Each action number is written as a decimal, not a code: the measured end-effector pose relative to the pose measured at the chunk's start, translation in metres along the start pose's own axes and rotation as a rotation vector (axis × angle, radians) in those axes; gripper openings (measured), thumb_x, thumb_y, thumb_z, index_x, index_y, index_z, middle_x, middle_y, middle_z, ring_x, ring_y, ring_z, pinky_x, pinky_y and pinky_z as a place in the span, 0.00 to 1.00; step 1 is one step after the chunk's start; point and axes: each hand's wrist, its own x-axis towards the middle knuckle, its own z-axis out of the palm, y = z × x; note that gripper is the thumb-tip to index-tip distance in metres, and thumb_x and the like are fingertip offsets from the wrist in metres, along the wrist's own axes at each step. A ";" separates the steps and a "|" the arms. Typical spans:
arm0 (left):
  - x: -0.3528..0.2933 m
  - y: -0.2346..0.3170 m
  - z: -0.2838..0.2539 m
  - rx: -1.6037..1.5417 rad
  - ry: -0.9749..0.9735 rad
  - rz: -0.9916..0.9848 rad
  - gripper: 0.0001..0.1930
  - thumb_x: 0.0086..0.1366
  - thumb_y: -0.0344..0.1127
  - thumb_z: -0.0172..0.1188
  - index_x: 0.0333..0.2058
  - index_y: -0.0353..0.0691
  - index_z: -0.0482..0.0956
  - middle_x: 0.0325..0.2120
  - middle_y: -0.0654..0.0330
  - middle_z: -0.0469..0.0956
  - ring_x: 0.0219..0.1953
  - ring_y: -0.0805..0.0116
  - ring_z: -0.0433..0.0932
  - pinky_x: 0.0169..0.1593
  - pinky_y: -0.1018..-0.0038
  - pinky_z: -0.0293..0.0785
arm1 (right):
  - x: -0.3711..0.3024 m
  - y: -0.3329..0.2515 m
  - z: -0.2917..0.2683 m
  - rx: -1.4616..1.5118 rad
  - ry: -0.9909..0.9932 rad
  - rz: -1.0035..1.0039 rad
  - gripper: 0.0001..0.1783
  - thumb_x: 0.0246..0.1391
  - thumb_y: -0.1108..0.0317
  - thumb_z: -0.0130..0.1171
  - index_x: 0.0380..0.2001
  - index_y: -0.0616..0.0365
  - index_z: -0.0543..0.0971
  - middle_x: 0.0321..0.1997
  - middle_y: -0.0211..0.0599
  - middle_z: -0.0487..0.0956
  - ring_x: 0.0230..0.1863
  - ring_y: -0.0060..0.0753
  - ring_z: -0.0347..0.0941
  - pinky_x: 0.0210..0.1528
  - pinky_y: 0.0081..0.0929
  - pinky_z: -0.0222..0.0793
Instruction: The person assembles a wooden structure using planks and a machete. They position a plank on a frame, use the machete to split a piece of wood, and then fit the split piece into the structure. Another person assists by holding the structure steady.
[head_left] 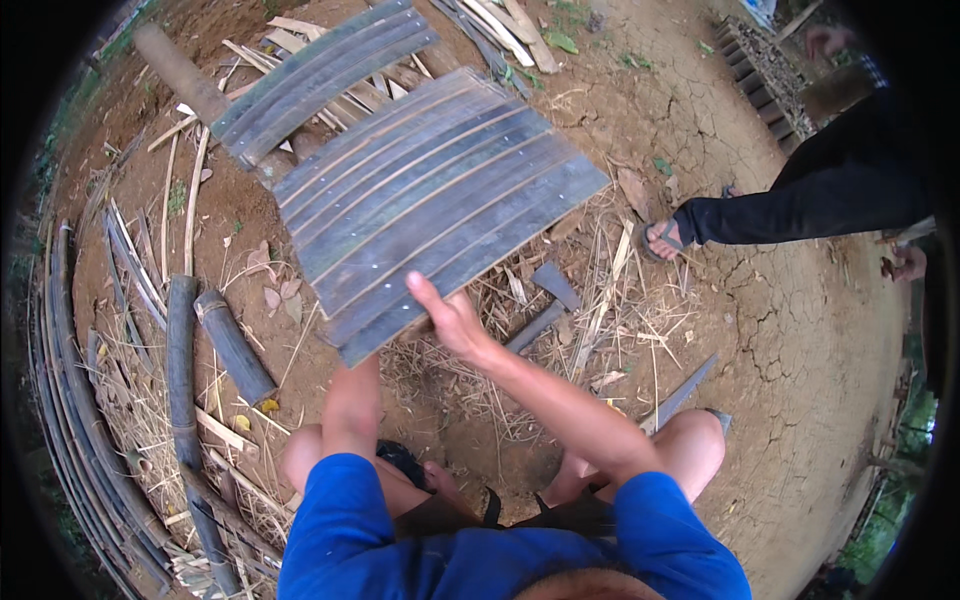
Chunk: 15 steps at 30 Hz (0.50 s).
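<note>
A panel of dark bamboo slats [440,180], joined side by side with small nail-like dots along them, is held up in front of me at a tilt. My right hand [450,318] grips its near edge, the thumb lying on top and the fingers beneath. The left forearm [352,400] reaches under the panel's near left corner, which hides my left hand and its fingers. Below the panel, a hatchet [556,286] with a dark handle lies on the ground among shavings. To the right, a hand saw [687,393] lies beside my knee.
A second slatted panel [325,80] rests on a log [180,70] at the far left, among split strips. Bamboo pieces [236,345] and long poles [85,400] lie to the left. Another person's sandalled foot [663,240] stands at the right, near stacked bamboo [758,85].
</note>
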 end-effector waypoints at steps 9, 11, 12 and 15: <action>-0.008 -0.025 -0.010 0.055 0.006 -0.050 0.39 0.63 0.54 0.47 0.65 0.32 0.54 0.62 0.43 0.60 0.63 0.54 0.62 0.66 0.64 0.55 | 0.019 -0.006 -0.200 -1.486 -0.713 0.248 0.54 0.52 0.27 0.46 0.64 0.67 0.62 0.57 0.63 0.71 0.56 0.60 0.71 0.61 0.48 0.67; -0.009 -0.028 -0.020 0.083 0.043 -0.033 0.40 0.63 0.55 0.47 0.65 0.32 0.54 0.62 0.44 0.61 0.63 0.54 0.62 0.66 0.65 0.55 | 0.053 0.002 -0.235 -1.570 -0.498 0.384 0.47 0.54 0.34 0.51 0.62 0.65 0.65 0.54 0.59 0.74 0.54 0.57 0.72 0.59 0.45 0.68; -0.010 -0.029 -0.024 0.100 0.059 -0.025 0.40 0.63 0.55 0.47 0.65 0.32 0.54 0.62 0.44 0.61 0.63 0.54 0.62 0.66 0.65 0.55 | 0.073 0.014 -0.255 -1.478 -0.417 0.219 0.43 0.53 0.36 0.52 0.57 0.66 0.69 0.54 0.58 0.74 0.53 0.54 0.73 0.58 0.43 0.68; -0.014 -0.040 -0.031 0.126 0.111 -0.001 0.40 0.63 0.56 0.47 0.65 0.32 0.54 0.62 0.44 0.61 0.63 0.54 0.62 0.66 0.65 0.55 | 0.134 0.063 -0.301 -1.304 -0.201 -0.028 0.40 0.53 0.38 0.54 0.51 0.68 0.73 0.53 0.57 0.74 0.52 0.51 0.73 0.57 0.41 0.68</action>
